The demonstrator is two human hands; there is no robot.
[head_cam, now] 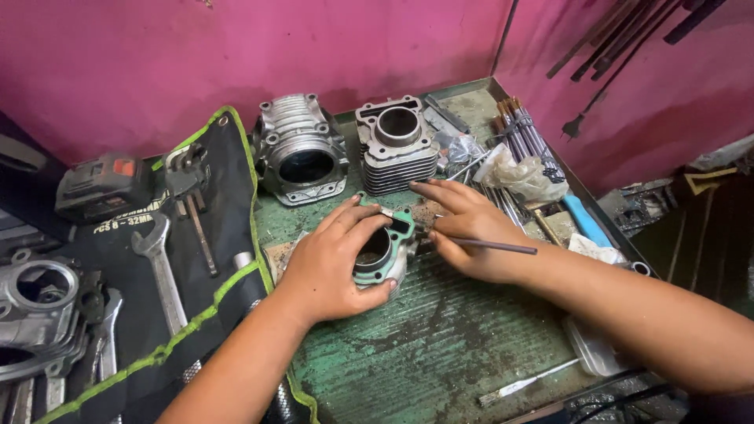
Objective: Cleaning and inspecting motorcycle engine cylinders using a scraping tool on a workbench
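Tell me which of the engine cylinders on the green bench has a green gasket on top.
The cylinder under the left hand, nearest the camera. The two cylinders behind it, the rounded one and the finned one, show bare metal tops.

The engine cylinder (383,253) under the hands is dull cast metal topped by a matt green gasket (398,222), on a scuffed, rough green-painted workbench (440,345), beside a bright ribbed aluminium cylinder (301,149), smooth steel wrenches (161,267) on black cloth (212,235), and crinkled clear plastic (522,174).
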